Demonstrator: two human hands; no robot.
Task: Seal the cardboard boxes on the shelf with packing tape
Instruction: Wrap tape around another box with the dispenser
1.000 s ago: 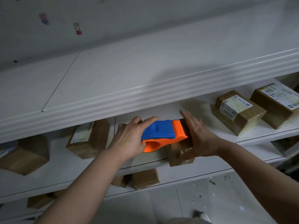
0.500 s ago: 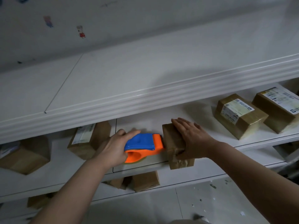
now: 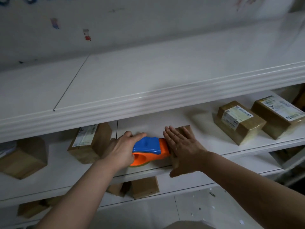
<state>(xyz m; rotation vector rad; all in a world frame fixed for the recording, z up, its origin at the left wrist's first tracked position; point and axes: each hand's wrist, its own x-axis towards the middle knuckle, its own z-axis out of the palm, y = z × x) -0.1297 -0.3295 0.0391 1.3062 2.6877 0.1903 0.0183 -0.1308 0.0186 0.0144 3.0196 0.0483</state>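
My left hand (image 3: 123, 148) grips an orange and blue tape dispenser (image 3: 148, 150) that sits on the middle shelf (image 3: 206, 141). Its orange nose touches the left side of a small cardboard box (image 3: 185, 129). My right hand (image 3: 183, 147) lies flat on top of that box with fingers straight, covering most of it. Only the box's far corner shows past the fingers.
Two labelled, taped boxes (image 3: 237, 122) (image 3: 279, 116) stand on the same shelf to the right. A labelled box (image 3: 90, 142) and a plain one (image 3: 24, 157) stand to the left. More boxes (image 3: 143, 187) sit on the lower shelf. A thick white upper shelf edge (image 3: 148, 103) overhangs.
The dispenser slid off the box top to its left side, then back against it. The box went further back on the shelf, and my right hand flattened over its top.
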